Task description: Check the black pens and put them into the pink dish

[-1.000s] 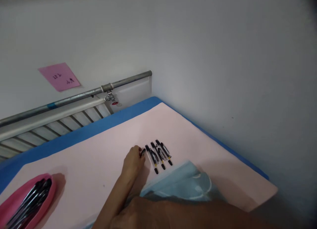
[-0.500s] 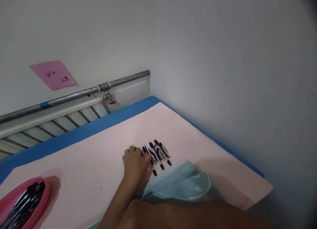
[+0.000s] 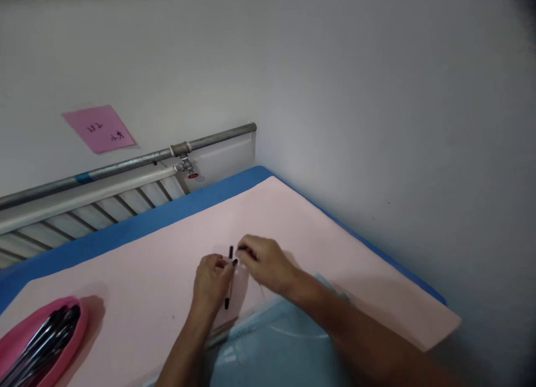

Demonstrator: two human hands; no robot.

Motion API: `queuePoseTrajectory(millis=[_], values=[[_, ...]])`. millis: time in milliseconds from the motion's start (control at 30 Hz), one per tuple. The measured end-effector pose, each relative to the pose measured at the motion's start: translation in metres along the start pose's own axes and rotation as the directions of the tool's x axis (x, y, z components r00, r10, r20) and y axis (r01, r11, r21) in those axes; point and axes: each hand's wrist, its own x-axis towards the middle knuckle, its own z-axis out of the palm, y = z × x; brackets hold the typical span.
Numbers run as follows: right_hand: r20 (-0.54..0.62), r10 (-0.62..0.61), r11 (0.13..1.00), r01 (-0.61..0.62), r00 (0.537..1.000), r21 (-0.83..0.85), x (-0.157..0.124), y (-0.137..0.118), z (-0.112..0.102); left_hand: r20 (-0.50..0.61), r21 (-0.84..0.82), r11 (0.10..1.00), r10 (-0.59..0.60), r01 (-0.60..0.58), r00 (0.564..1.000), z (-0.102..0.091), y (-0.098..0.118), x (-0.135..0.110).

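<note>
A slim clear pen (image 3: 230, 252) with black ends stands out at the fingers of my left hand (image 3: 210, 281), which are closed on it. A small black piece, perhaps its clip, shows beside the fingertips. Close by on the right, my right hand (image 3: 266, 261) is pinched, and something small and dark sticks out at its fingertips; I cannot make out its kind. The spot where several pens lay is covered by my right hand and forearm, so I cannot see them.
At lower left a pink container (image 3: 79, 337) holds many black pens (image 3: 46, 342). Light blue sheet material (image 3: 272, 342) lies at the front under my right forearm. Pink paper (image 3: 146, 286) covers the blue table (image 3: 234, 189). Walls, a radiator (image 3: 109, 208) and a pipe (image 3: 134, 162) border it.
My right hand has come in from the front to the pens' spot, its fingers now pinched. My left hand has moved slightly left and down, with a pen in its fingers.
</note>
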Motion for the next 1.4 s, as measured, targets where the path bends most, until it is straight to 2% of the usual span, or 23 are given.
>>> queuePoseTrajectory(millis=[67,100,200,300,500,733,900,967,1033,1133,1167,1233,1267,1300,1367,1400], values=[[0.022,0.139,0.974,-0.132,0.99,-0.184,0.008,0.016,-0.007,-0.033,-0.18,0.98,-0.089,0.081,0.996,-0.014,-0.006,-0.004],[0.036,0.156,0.954,-0.141,0.987,-0.266,0.01,0.021,-0.007,-0.035,-0.248,0.961,-0.138,0.125,0.99,-0.021,-0.009,-0.007],[0.127,0.106,0.913,-0.046,0.986,-0.406,0.006,0.028,0.003,-0.025,-0.373,0.904,-0.233,0.207,0.972,-0.036,-0.019,-0.017],[0.211,0.073,0.874,0.04,0.975,-0.484,0.0,0.024,0.018,-0.008,-0.443,0.867,-0.259,0.229,0.966,-0.041,-0.026,-0.025],[0.281,0.075,0.838,0.093,0.957,-0.538,-0.003,0.009,0.034,0.007,-0.515,0.834,-0.226,0.197,0.974,-0.039,-0.023,-0.03],[0.263,0.149,0.81,0.035,0.953,-0.586,-0.006,-0.002,0.038,0.07,-0.573,0.801,-0.161,0.171,0.985,-0.042,-0.019,-0.033],[0.324,0.175,0.813,0.05,0.93,-0.581,-0.004,-0.003,0.043,0.114,-0.6,0.779,-0.14,0.18,0.984,-0.041,-0.022,-0.034],[0.322,0.178,0.824,0.038,0.93,-0.565,-0.004,-0.003,0.046,0.159,-0.632,0.746,-0.143,0.211,0.977,-0.041,-0.022,-0.034],[0.295,0.196,0.838,-0.004,0.935,-0.546,-0.003,-0.003,0.048,0.222,-0.693,0.674,-0.137,0.255,0.965,-0.04,-0.02,-0.034],[0.195,0.235,0.893,-0.132,0.952,-0.431,0.003,-0.002,0.043,0.294,-0.774,0.557,-0.104,0.3,0.95,-0.04,-0.019,-0.035],[0.144,0.249,0.923,-0.19,0.958,-0.335,0.005,-0.002,0.04,0.303,-0.788,0.537,-0.088,0.301,0.949,-0.04,-0.019,-0.036],[0.048,0.295,0.955,-0.295,0.954,-0.021,0.01,-0.002,0.032,0.31,-0.805,0.52,-0.039,0.284,0.95,-0.039,-0.02,-0.036],[0.02,0.329,0.928,-0.327,0.944,0.176,0.012,-0.002,0.028,0.311,-0.812,0.515,-0.013,0.273,0.95,-0.038,-0.021,-0.037],[0.006,0.359,0.865,-0.336,0.933,0.372,0.014,-0.003,0.025,0.315,-0.817,0.512,0.008,0.266,0.949,-0.038,-0.021,-0.037],[-0.017,0.399,0.673,-0.28,0.917,0.685,0.014,-0.004,0.022,0.335,-0.807,0.525,0.032,0.27,0.942,-0.037,-0.022,-0.038],[-0.035,0.412,0.576,-0.231,0.911,0.784,0.014,-0.005,0.021,0.354,-0.789,0.546,0.029,0.282,0.935,-0.036,-0.021,-0.038]])
